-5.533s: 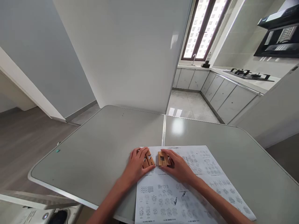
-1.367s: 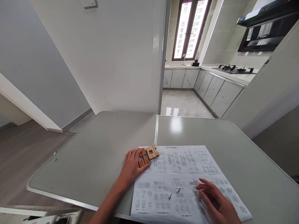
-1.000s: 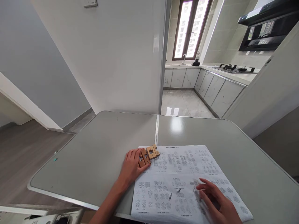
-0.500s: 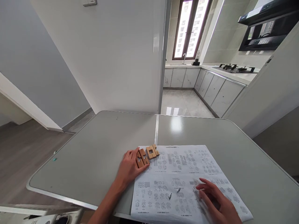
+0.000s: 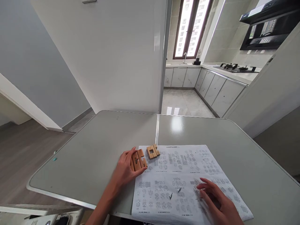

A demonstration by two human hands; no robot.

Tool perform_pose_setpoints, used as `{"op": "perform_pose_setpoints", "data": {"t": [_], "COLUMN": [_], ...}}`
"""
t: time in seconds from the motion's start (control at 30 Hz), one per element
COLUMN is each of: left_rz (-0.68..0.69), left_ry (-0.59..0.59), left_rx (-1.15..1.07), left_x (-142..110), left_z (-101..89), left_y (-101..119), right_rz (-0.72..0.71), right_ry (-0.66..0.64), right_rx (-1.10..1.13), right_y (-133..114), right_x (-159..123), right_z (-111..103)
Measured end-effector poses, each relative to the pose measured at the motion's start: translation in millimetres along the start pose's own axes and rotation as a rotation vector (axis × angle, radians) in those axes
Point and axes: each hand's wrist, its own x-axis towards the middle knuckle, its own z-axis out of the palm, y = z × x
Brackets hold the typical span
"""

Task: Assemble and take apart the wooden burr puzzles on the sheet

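My left hand (image 5: 123, 169) grips a group of notched wooden puzzle pieces (image 5: 138, 159) between thumb and fingers at the left edge of a printed sheet (image 5: 182, 175). A second small group of wooden pieces (image 5: 153, 151) lies apart from it, on the sheet's top left corner. My right hand (image 5: 217, 200) lies flat on the sheet's lower right part, fingers spread, holding nothing. The sheet is covered with small diagrams and two check marks.
The sheet lies on a grey folding table (image 5: 93, 156) with a seam down its middle and a metal rim. A white wall (image 5: 112, 53) stands behind the table. A kitchen with cabinets (image 5: 211, 87) and a hob opens at the right.
My left hand has pulled its wooden pieces a little left and toward me, away from the other group. My right hand left the pieces earlier and now rests on the sheet.
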Motion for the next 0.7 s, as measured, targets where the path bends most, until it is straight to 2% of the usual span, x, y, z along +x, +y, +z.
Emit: {"op": "perform_pose_setpoints", "data": {"t": [0.1, 0.2, 0.33, 0.43, 0.57, 0.7], "left_rz": [0.069, 0.151, 0.314, 0.400, 0.450, 0.458], "left_ry": [-0.032, -0.052, -0.165, -0.235, -0.271, -0.263], "left_rx": [-0.048, -0.117, -0.205, -0.229, -0.220, -0.191], "left_x": [2, 6, 17, 26, 33, 32], "left_z": [1.0, 13.7, 48.7, 78.0, 106.5, 119.9], "left_y": [22, 50, 91, 113, 125, 126], "right_rz": [-0.004, -0.002, 0.011, 0.024, 0.017, 0.017], "right_ry": [-0.004, -0.004, -0.013, -0.037, -0.016, -0.020], "right_rx": [0.002, 0.008, 0.029, 0.042, 0.047, 0.041], "right_y": [0, 4, 7, 6, 4, 3], "right_x": [-1, 1, 3, 2, 2, 2], "right_z": [3, 3, 3, 2, 3, 2]}}
